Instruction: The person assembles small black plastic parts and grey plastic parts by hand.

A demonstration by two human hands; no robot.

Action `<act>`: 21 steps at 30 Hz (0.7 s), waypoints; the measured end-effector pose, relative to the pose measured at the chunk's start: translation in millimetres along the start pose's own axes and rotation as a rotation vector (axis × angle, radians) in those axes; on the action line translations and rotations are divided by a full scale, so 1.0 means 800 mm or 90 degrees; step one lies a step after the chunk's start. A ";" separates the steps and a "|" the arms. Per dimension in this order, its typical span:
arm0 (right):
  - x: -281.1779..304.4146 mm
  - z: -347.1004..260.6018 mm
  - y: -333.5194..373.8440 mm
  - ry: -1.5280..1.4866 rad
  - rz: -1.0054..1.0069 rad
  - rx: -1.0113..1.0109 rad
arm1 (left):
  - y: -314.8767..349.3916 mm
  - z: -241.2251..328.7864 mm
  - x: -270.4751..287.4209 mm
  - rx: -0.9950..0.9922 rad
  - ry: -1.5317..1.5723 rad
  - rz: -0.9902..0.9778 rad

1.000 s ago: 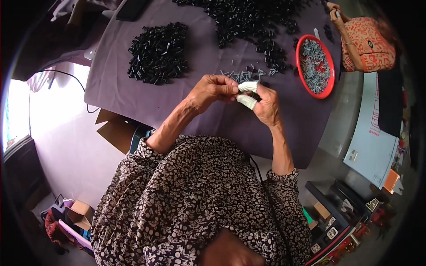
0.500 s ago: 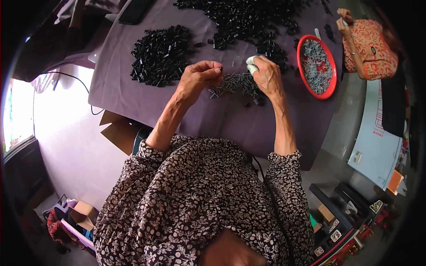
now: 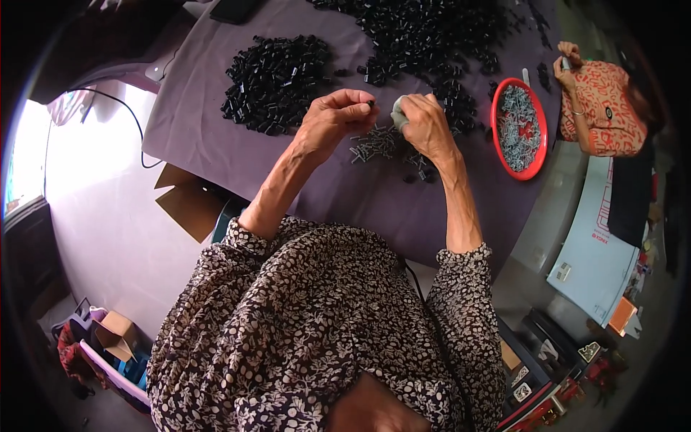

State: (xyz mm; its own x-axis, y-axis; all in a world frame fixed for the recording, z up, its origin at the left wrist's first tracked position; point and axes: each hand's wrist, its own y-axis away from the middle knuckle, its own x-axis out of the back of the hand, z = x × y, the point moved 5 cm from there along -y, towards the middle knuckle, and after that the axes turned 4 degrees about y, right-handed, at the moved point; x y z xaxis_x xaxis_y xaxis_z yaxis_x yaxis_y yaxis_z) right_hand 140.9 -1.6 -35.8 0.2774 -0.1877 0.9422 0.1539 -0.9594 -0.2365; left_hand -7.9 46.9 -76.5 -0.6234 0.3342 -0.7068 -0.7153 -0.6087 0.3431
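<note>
My left hand [image 3: 333,119] pinches a small black plastic piece [image 3: 371,104] between thumb and fingertips. Just to its right, my right hand [image 3: 430,128] is closed, with a whitish covering [image 3: 399,114] on the fingertips. Whatever those fingers may hold is hidden. The hands are close but do not touch. Below them on the purple cloth lies a loose heap of small grey screws [image 3: 374,143]. A few black pieces [image 3: 419,176] rest near the right wrist.
A pile of black pieces [image 3: 277,83] lies to the left, and a larger black pile [image 3: 432,32] spreads across the far side. At the right stands a red tray [image 3: 495,129] of screws. Beyond it, another person in an orange patterned top [image 3: 612,108] works with both hands.
My right hand has come nearer to my left, its fingertips now close to the black piece. The left hand keeps its pinch. The whole view has shifted slightly.
</note>
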 end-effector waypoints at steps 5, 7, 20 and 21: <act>0.046 -0.014 -0.002 -0.293 0.040 -0.200 | -0.001 0.002 -0.010 -0.033 -0.027 -0.020; 0.049 -0.018 -0.001 -0.480 0.032 -0.259 | -0.001 0.002 -0.017 -0.033 -0.037 -0.023; 0.069 -0.037 0.009 -0.352 0.047 -0.228 | 0.016 0.008 -0.054 -0.128 -0.271 -0.043; 0.071 -0.040 0.010 -0.294 0.027 -0.220 | 0.018 0.008 -0.056 -0.145 -0.326 -0.034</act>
State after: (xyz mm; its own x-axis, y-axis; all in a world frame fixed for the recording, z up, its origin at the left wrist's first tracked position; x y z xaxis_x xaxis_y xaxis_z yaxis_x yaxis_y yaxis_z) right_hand 127.5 -26.5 23.0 0.6737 -0.1902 0.7141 -0.1629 -0.9808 -0.1075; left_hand 7.9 27.6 -35.9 -0.7024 0.6410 -0.3094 -0.6994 -0.7024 0.1326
